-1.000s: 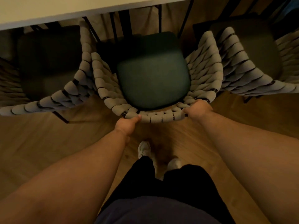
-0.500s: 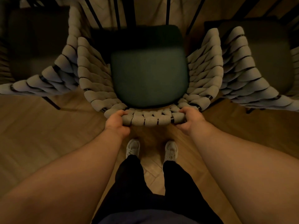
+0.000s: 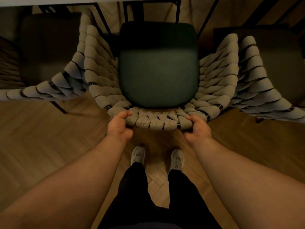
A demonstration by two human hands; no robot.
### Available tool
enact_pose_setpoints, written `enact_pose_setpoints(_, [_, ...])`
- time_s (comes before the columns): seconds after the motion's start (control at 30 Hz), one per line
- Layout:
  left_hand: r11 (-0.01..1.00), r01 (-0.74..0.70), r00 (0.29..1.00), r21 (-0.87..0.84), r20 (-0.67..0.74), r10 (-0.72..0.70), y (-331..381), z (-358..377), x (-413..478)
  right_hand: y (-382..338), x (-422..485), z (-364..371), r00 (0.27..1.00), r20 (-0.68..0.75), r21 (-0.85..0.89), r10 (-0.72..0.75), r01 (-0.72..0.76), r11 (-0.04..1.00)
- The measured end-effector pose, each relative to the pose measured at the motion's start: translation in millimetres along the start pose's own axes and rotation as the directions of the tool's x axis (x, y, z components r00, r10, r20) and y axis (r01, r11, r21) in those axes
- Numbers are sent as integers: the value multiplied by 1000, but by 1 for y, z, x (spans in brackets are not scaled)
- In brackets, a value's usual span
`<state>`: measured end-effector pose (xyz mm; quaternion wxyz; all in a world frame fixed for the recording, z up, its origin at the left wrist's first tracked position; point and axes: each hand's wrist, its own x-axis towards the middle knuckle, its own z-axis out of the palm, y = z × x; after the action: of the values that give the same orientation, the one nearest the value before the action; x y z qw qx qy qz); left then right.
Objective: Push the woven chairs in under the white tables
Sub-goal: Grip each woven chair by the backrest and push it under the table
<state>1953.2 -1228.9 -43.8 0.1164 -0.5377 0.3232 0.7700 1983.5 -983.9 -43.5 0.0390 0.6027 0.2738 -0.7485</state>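
The left grip [image 3: 119, 128] and right grip [image 3: 198, 129] stay clamped on the back rail of the grey woven-rope chair with a dark green cushion [image 3: 158, 80], its seat front shadowed beneath the white table's near edge [image 3: 49, 0], which has come back into view.

Your left forearm [image 3: 74, 179] and right forearm [image 3: 239, 179], both bare, reach forward from the 2 lower corners and draw closer toward the hands. Your left hand [image 3: 119, 126] grips the left end of the woven chair's back rail [image 3: 158, 122], its thumb [image 3: 125, 114] lying over the top edge and the other fingers curled under, out of sight. Your right hand [image 3: 198, 128] grips the right end of the same rail in the same way. Both wrists look roughly straight. Your legs [image 3: 137, 187], in dark trousers, stand between the arms, with pale shoes [image 3: 138, 154] side by side.
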Motion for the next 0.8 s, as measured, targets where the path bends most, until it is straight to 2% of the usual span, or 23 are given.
enact_pose_setpoints(0.23, [999, 34, 999, 27, 17, -35, 19, 9, 32, -7, 11, 38, 999, 37, -49, 19, -17, 999])
enact_pose_setpoints(0.33, [994, 64, 997, 88, 34, -67, 34, 20, 44, -12, 15, 53, 1000, 18, -92, 11, -9, 996])
enact_pose_setpoints(0.47, [980, 82, 996, 183, 3, -84, 46, 29, 50, -15, 22, 65, 998, -37, -258, -50, 39, 965])
enact_pose_setpoints(0.53, [928, 8, 1000, 372, -9, -5, 50, 29, 48, -15, 26, 69, 973, -128, -460, -194, 115, 880])
enact_pose_setpoints(0.57, [856, -63, 995, 514, -35, 94, 52, 27, 49, -17, 27, 70, 933, -174, -606, -314, 150, 781])
enact_pose_setpoints(0.6, [719, -146, 969, 680, -47, 242, 55, 24, 50, -19, 26, 72, 877, -176, -744, -448, 179, 643])
enact_pose_setpoints(0.63, [528, -213, 917, 822, -18, 398, 58, 23, 50, -22, 24, 72, 825, -125, -848, -552, 200, 491])
enact_pose_setpoints(0.7, [115, -272, 776, 956, 147, 614, 63, 23, 45, -26, 17, 70, 706, 91, -960, -703, 250, 127])
enact_pose_setpoints(0.73, [-114, -296, 691, 948, 295, 660, 63, 23, 41, -26, 13, 68, 625, 253, -959, -739, 264, -105])
enact_pose_setpoints(0.77, [-337, -318, 624, 886, 463, 630, 64, 24, 36, -26, 9, 65, 555, 432, -902, -711, 281, -328])
enact_pose_setpoints(0.8, [-521, -338, 601, 784, 605, 522, 66, 27, 33, -26, 7, 64, 527, 600, -796, -601, 320, -514])
